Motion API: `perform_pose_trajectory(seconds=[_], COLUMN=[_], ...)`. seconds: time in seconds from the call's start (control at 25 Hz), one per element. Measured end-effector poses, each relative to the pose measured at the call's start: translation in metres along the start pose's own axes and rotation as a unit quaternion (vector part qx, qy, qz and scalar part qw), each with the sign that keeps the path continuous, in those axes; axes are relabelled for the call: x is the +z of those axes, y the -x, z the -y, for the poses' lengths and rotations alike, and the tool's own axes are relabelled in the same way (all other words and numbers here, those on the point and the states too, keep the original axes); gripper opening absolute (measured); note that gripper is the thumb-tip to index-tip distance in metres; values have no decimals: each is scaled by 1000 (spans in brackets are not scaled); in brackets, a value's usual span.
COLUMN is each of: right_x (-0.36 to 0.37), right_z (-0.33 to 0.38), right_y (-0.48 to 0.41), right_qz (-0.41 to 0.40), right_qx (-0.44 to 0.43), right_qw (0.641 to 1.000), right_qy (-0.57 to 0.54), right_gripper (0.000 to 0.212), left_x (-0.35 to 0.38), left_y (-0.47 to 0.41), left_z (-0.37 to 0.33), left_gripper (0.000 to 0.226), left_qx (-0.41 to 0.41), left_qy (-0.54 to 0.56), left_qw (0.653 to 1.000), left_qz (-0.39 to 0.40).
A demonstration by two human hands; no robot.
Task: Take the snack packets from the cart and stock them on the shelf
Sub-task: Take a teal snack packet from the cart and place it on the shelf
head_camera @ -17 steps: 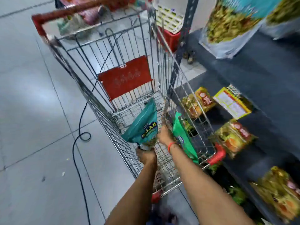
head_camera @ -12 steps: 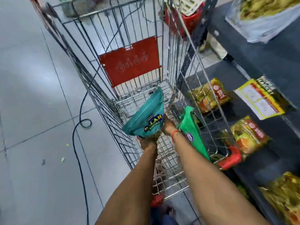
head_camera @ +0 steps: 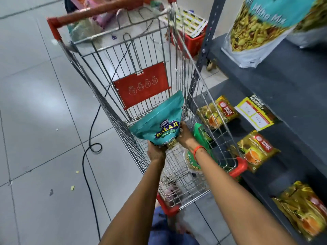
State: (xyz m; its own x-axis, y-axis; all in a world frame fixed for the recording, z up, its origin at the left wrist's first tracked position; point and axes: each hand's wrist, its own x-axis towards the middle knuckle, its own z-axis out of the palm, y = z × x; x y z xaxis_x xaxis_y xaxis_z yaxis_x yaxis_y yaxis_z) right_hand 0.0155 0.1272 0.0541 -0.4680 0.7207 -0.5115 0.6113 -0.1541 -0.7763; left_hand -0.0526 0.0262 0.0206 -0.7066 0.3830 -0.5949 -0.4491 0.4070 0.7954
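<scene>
A teal Balaji snack packet (head_camera: 159, 121) stands tilted inside the wire cart (head_camera: 113, 48). My left hand (head_camera: 156, 152) grips its lower end from below. My right hand (head_camera: 184, 137) holds the packet's right side. A green snack packet (head_camera: 200, 137) leans against the cart's right wall behind my right wrist, and part of another packet (head_camera: 190, 161) lies on the cart floor under my right forearm. The dark shelf (head_camera: 283, 82) is to the right of the cart.
Yellow tea packets (head_camera: 217, 112) (head_camera: 257, 149) (head_camera: 304, 209) and a price card (head_camera: 253, 114) lie on the lower shelf. A large mix packet (head_camera: 256, 27) stands on the upper shelf. A black cable (head_camera: 90, 149) runs over the floor; a red basket (head_camera: 192, 41) sits beyond the cart.
The teal packet has risen a little, and my right hand has moved from the green packet onto the teal packet's side. The view has tilted up.
</scene>
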Motion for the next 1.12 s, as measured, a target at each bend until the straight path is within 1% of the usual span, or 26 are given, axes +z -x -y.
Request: perform_pose_trajectory(seconds=[0.04,0.08,0.16,0.24,0.32,0.4,0.48,0.52,0.64,0.76,0.84,0.96,1.12], right_x=[-11,-23,-46,-73,-103,-134,-164,-178,-218,-250,-271,-303,-328], right_z=[13,23,42,60,74,76,65,59,42,22,12,3,-6], right_y=[17,33,63,88,112,130,148,156,183,199,201,193,173], right_qz=[-4,-8,-35,-88,-143,-214,-288,-309,-344,-423,-448,-471,-480], right_qx=[-18,-44,-101,-147,-174,-205,-205,-206,-214,-193,-181,-170,-165], right_qw=[999,996,986,976,966,949,927,918,892,849,833,819,809], right_qy=[-35,-77,-125,-137,-125,-109,-129,-142,-201,-251,-269,-281,-296], right_gripper=[59,63,69,74,69,62,63,65,59,58,62,66,62], left_x=[-8,-14,-23,-23,-11,12,41,58,118,184,221,267,309], left_y=[13,23,36,48,67,87,103,109,127,150,164,173,165], left_z=[-21,-38,-73,-108,-143,-172,-189,-194,-205,-212,-217,-225,-225], left_gripper=[30,40,56,56,53,53,54,55,50,38,38,46,55], left_qx=[50,94,166,217,253,283,311,324,345,320,298,284,270], left_qy=[-11,-26,-56,-55,-54,-62,-93,-111,-152,-178,-191,-202,-209], left_qw=[998,992,972,949,921,885,848,832,784,743,729,708,699], left_qz=[36,84,156,222,293,364,418,437,493,560,585,615,628])
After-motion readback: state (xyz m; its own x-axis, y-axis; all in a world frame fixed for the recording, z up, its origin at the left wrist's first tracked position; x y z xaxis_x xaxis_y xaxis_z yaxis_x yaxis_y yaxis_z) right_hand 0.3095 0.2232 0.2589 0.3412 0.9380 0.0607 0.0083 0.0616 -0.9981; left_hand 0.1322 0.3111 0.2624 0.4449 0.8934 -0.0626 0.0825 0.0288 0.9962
